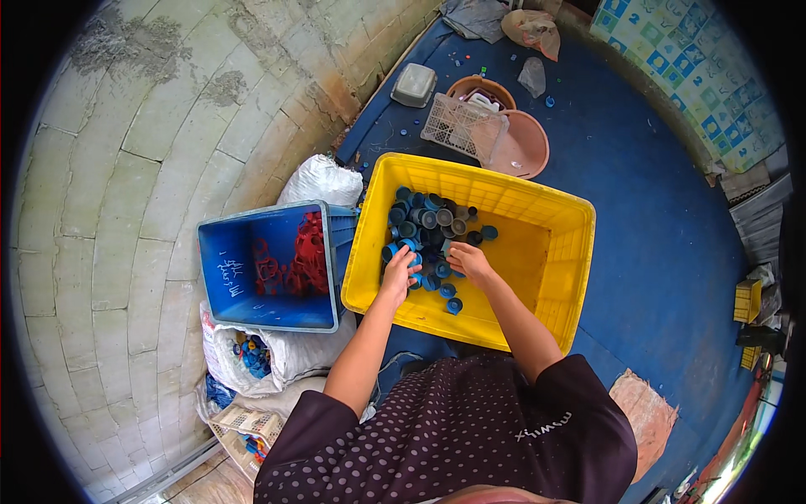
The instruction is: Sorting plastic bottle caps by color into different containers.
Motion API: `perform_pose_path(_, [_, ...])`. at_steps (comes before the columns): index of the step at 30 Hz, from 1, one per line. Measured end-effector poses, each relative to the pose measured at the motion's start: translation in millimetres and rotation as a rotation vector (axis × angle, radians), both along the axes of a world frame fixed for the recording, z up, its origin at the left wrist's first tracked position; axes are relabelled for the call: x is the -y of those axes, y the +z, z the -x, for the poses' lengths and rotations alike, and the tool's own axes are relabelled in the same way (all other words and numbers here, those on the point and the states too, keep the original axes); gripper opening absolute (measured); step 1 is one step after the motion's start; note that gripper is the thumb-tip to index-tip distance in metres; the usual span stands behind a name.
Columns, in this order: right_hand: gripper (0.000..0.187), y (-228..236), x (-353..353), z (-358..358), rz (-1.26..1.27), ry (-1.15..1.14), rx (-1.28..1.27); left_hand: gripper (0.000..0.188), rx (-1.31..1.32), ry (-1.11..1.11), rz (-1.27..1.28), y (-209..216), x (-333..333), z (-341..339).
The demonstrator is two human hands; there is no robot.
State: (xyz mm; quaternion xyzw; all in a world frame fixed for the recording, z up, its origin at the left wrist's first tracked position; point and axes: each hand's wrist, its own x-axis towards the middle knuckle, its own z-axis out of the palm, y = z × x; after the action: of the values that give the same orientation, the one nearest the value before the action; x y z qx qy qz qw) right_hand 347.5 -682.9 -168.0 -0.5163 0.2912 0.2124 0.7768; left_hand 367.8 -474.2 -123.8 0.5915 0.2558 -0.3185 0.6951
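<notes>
A large yellow crate (520,248) stands in front of me, with a heap of plastic bottle caps (430,220) in its left half. Most are blue; some are grey, white or nearly black. My left hand (398,275) is inside the crate at the heap's near left, its fingers curled round a blue cap (415,280). To the right of it, my right hand (472,261) reaches over the heap with its fingertips drawn together on a greyish cap (447,248), partly hidden by the fingers.
A blue bin (220,296) with red plastic pieces (309,256) lies left of the crate. Near it are a white sack (323,181) and an open sack (294,357) of coloured caps. Beyond the crate are a plastic basket (453,126) and a pinkish basin (529,147). A brick wall (151,193) bounds the left.
</notes>
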Motion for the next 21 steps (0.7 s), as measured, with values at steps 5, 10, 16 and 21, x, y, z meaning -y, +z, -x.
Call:
perform_pose_path(5, [0.036,24,2,64,-0.017,0.08,0.01,0.042,0.002,0.091,0.224,40,-38,55])
perform_pose_path(10, [0.029,69,-27,102,0.037,0.022,0.115,0.034,0.027,0.292,0.436,82,-73,118])
perform_pose_path(16, [0.022,121,-117,113,0.316,0.188,0.496,0.035,0.086,0.435,0.427,104,-138,194])
perform_pose_path(21, [0.022,141,-195,139,0.415,0.558,0.701,0.036,0.236,0.663,0.457,126,-205,259])
